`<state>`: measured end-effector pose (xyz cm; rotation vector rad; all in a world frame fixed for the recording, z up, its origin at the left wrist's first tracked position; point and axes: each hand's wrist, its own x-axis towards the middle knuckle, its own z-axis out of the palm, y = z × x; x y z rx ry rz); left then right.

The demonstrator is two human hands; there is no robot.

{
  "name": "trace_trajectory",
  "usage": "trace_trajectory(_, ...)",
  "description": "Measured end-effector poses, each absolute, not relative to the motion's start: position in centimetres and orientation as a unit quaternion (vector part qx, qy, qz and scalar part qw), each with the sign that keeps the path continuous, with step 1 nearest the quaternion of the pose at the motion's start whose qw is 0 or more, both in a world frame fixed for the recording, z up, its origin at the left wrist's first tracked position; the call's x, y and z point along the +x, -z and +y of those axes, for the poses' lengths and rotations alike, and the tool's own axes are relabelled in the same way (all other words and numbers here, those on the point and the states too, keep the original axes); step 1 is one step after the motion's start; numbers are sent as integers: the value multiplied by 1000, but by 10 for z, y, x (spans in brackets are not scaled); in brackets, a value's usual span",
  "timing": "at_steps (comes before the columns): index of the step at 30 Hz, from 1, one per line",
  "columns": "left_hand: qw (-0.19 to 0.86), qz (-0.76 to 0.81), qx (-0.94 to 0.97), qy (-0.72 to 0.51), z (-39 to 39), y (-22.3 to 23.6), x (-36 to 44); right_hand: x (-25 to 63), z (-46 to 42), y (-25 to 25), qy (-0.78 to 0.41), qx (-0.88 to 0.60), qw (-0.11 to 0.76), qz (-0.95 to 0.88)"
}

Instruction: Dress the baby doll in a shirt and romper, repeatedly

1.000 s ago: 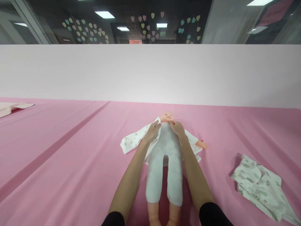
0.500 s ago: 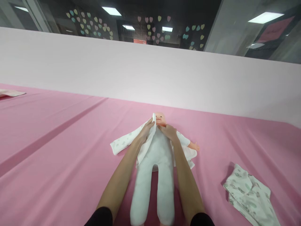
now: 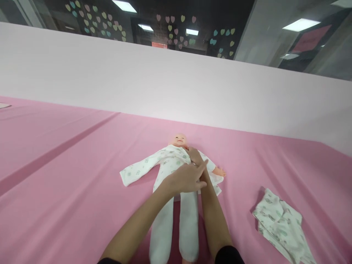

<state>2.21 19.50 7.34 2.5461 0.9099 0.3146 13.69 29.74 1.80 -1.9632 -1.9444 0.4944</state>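
2 hands (image 3: 192,170) flat, ungripping, on doll (image 3: 176,161); bare pink sheet (image 3: 68,176) all around.

Folded leaf-print garment (image 3: 282,224) lies on pink sheet (image 3: 68,176).

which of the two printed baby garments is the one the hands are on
The printed top spread over the doll, under the left hand and right hand. The folded garment lies apart, untouched.
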Motion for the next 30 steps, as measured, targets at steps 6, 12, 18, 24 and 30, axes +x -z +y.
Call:
trace_trajectory(6, 149, 349, 900, -213, 213, -50, 43, 182, 291, -23, -259, -699, 153, -649)
trace_trajectory(12, 52, 383, 905, -176, 237, -14, 50, 240, 263, -23, -310, -726, 103, -605)
trace_trajectory(18, 17, 453, 882, -127, 242, -15, 68, 224, 237, -63, -269, -732, 101, -618)
trace_trajectory(24, -5, 481, 872, -93, 254, -22, 83, 215, 233, -81, -286, -649, 201, -676)
trace_trajectory(30, 21, 459, 843, -280, 257, -18, 54, 226, 265, -32, -173, -753, 260, -579)
